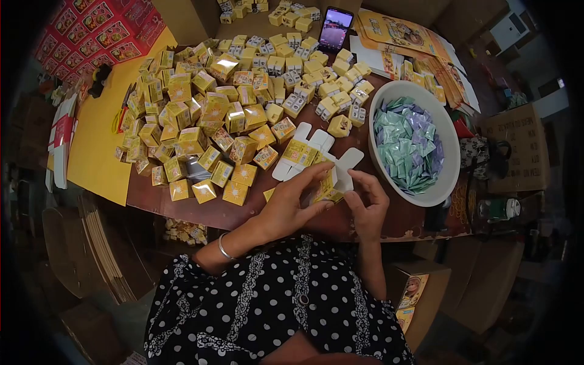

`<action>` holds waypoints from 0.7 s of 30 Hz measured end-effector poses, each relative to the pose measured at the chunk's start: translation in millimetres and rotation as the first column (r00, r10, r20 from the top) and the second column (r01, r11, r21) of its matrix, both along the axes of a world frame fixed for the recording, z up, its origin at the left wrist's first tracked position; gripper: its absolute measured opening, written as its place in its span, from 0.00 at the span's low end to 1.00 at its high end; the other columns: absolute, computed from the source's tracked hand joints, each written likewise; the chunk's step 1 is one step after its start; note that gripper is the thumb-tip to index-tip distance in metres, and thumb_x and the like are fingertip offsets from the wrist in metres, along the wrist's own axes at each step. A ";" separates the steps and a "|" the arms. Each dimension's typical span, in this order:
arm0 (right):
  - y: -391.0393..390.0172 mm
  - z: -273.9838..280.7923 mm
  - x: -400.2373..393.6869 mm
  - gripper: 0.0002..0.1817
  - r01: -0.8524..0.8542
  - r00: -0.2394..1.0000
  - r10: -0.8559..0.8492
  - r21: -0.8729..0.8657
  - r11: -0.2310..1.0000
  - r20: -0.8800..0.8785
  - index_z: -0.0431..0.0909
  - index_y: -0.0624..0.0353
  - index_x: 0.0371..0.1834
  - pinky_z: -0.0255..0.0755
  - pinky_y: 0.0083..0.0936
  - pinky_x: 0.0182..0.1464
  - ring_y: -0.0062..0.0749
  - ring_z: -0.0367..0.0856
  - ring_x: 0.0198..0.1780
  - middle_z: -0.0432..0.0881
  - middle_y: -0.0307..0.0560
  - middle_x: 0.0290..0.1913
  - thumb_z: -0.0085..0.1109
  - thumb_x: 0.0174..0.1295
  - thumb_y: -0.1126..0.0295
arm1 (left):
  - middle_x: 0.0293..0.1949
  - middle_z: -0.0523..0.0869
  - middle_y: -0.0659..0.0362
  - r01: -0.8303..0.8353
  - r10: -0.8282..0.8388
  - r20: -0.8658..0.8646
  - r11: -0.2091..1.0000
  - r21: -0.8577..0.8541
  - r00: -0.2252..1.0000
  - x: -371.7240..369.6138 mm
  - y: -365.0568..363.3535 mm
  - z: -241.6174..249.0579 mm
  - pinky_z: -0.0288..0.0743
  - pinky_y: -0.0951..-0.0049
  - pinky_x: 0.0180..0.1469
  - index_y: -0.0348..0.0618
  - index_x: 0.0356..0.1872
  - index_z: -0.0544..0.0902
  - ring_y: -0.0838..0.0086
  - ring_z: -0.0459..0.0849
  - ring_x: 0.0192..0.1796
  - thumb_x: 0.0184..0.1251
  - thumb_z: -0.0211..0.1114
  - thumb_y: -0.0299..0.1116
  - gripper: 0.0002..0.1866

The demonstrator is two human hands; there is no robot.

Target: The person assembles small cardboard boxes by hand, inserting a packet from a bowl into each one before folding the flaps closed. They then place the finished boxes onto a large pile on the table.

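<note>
Between my two hands, low over the front of the table, is a small yellow carton (pixel 327 185) with its white flaps standing out. My left hand (pixel 295 201) is closed around its left side, thumb below and fingers above. At the right, my right hand (pixel 368 204) pinches at a white flap with thumb and forefinger. Just behind lie flat, unfolded cartons (pixel 299 152) with white tabs. To the left spreads a heap of folded yellow boxes (pixel 213 109). A white tub (pixel 449 176) of green and purple sachets (pixel 407 146) stands to the right.
Small yellow-and-white pieces (pixel 295 70) lie at the back, near a propped phone (pixel 336 29). Printed yellow sheets (pixel 398 30) are stacked back right. A red patterned box (pixel 91 36) stands far left beside yellow card (pixel 100 146). An open carton (pixel 420 292) is below the table edge.
</note>
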State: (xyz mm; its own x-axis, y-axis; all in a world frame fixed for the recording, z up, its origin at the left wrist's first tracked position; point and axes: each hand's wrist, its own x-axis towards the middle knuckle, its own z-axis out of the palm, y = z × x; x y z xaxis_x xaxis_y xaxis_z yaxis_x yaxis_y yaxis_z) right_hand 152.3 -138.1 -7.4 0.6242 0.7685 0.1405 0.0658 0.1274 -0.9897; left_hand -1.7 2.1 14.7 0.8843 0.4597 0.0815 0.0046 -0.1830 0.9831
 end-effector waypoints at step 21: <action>7.2 0.6 -9.9 0.26 -0.107 0.923 0.069 0.079 0.991 0.378 0.82 0.67 0.60 0.73 0.36 0.65 0.45 0.82 0.62 0.84 0.57 0.57 0.65 0.56 0.71 | 0.65 0.77 0.54 0.114 -0.079 0.153 0.964 -0.239 0.985 -10.5 0.9 -11.5 0.77 0.72 0.59 0.42 0.55 0.87 0.71 0.82 0.60 0.68 0.71 0.24 0.15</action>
